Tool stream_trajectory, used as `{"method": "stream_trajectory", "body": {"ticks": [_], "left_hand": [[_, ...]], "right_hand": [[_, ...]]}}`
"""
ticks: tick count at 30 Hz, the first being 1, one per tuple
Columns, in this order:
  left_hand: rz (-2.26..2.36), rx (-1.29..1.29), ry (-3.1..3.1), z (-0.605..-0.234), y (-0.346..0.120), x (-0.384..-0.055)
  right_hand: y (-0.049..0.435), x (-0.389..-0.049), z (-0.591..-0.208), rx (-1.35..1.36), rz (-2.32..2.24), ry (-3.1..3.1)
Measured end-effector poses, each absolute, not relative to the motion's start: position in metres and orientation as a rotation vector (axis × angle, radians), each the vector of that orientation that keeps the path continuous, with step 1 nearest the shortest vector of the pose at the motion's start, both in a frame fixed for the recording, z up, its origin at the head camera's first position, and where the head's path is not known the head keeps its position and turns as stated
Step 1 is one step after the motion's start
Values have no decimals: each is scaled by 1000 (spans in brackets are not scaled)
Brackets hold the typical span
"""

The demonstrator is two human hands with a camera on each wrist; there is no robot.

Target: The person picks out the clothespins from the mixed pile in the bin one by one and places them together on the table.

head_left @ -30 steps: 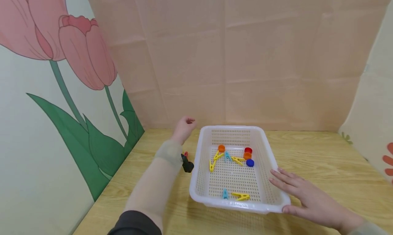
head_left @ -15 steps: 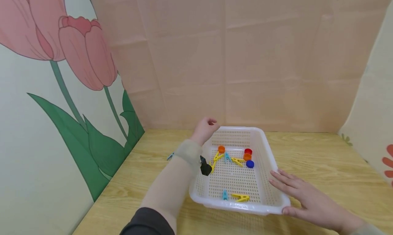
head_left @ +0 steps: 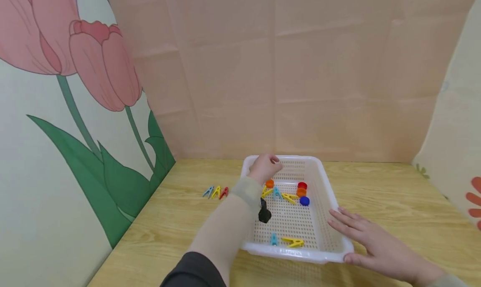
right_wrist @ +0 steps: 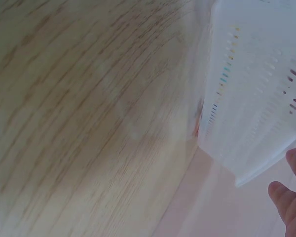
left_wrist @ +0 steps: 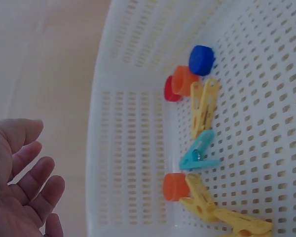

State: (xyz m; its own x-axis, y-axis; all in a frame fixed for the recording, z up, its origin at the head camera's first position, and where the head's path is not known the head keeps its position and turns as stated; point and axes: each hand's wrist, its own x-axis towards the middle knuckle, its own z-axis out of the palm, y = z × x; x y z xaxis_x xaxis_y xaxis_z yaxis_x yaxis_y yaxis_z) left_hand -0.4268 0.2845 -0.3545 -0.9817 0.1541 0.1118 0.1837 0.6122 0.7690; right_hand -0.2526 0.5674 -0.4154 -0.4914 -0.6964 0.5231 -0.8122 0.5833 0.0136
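A white perforated basket [head_left: 330, 182] stands on the table, holding clothespins and bottle caps. My left hand [head_left: 264, 167] hovers over its far left part with loosely bent fingers; in the left wrist view that hand [left_wrist: 24, 182] has nothing in its fingers. Below it lie an orange cap [left_wrist: 175, 186], a light blue clothespin [left_wrist: 198, 153] and a yellow clothespin [left_wrist: 204, 108]. A second orange cap [head_left: 301, 192], a red cap [head_left: 302, 185] and a blue cap [head_left: 304, 201] sit farther right. My right hand [head_left: 379, 245] rests with extended fingers on the basket's right rim.
Left of the basket, a blue clothespin [head_left: 208, 191], a yellow clothespin [head_left: 216, 192] and a red clothespin [head_left: 224, 192] lie in a row on the wooden table [head_left: 165, 220]. Nearer in the basket are a light blue clothespin [head_left: 274, 239] and a yellow clothespin [head_left: 293, 242]. A papered wall [head_left: 300, 91] stands behind.
My left hand has moved right, from beyond the basket's left side to above its far left part, uncovering the clothespin row on the table. The right hand stays at the rim.
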Motion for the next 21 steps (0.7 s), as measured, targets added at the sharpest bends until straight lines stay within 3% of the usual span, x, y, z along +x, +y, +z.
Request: {"method": "stream_trajectory", "body": {"ticks": [8,21], "left_hand": [[-1018,-334,-2887,-377,304,-433],[-923,-376,-3195,-415,319,-435]], "right_hand": [[568,-256,-419,1204,334,-2321],[568,-254,-420,1195,325,-2345]]}}
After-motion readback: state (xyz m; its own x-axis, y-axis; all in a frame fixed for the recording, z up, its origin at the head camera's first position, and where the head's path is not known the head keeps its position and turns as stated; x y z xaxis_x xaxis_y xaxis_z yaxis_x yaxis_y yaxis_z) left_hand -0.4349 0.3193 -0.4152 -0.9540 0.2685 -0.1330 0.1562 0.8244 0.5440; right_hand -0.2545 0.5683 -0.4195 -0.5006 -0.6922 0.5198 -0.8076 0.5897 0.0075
